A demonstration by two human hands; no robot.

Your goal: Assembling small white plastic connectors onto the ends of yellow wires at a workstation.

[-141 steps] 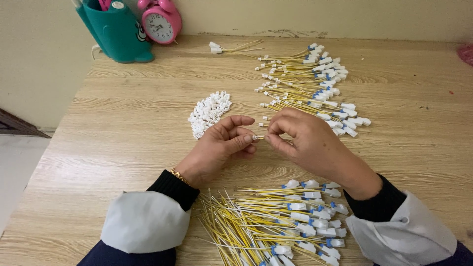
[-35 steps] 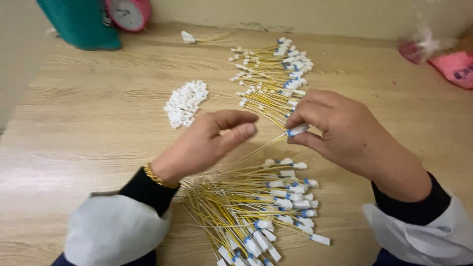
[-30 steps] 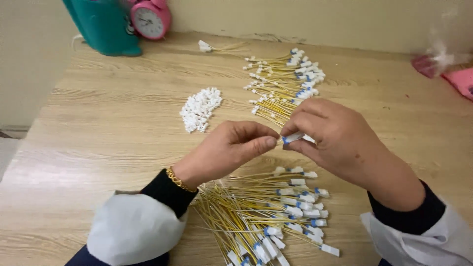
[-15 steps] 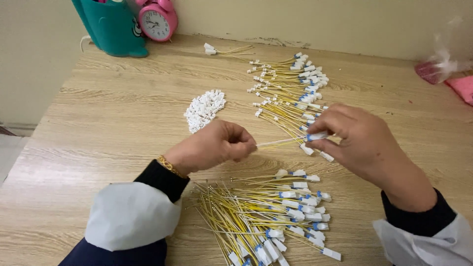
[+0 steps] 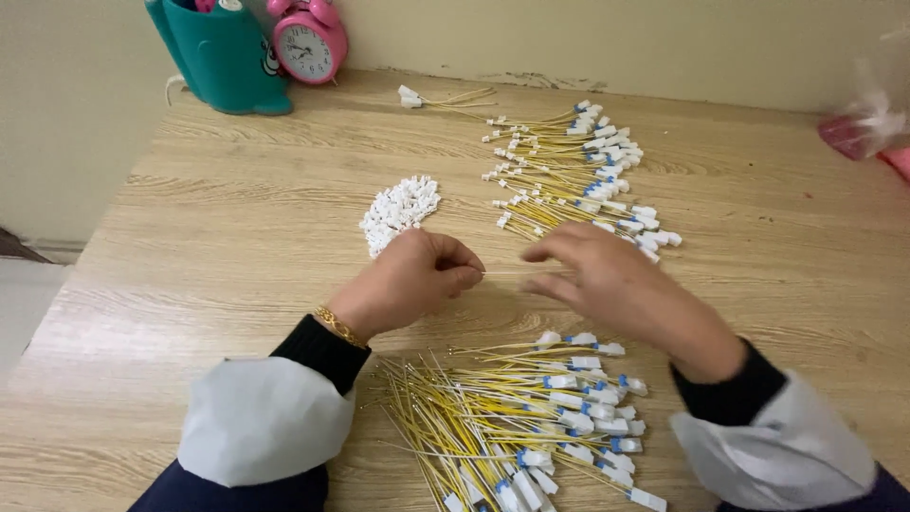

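Note:
My left hand (image 5: 417, 280) is curled into a loose fist on the wooden table (image 5: 227, 228) and pinches one end of a thin yellow wire (image 5: 504, 273). The wire runs level to my right hand (image 5: 616, 284), whose thumb and forefinger close round its other end. Just beyond my left hand lies a small heap of white plastic connectors (image 5: 400, 207). Near my forearms a loose pile of yellow wires with white and blue tags (image 5: 512, 417) fans out. Another pile of tagged wires (image 5: 573, 171) lies farther back.
A teal holder (image 5: 223, 52) and a pink alarm clock (image 5: 308, 38) stand at the back left against the wall. One single wire with a white plug (image 5: 427, 97) lies behind the far pile. A pink object with clear wrapping (image 5: 858, 128) sits at the right edge.
My hands drew apart along the wire, then came lower toward the table. The right hand has moved left, closer to the left hand again. The view shifted slightly.

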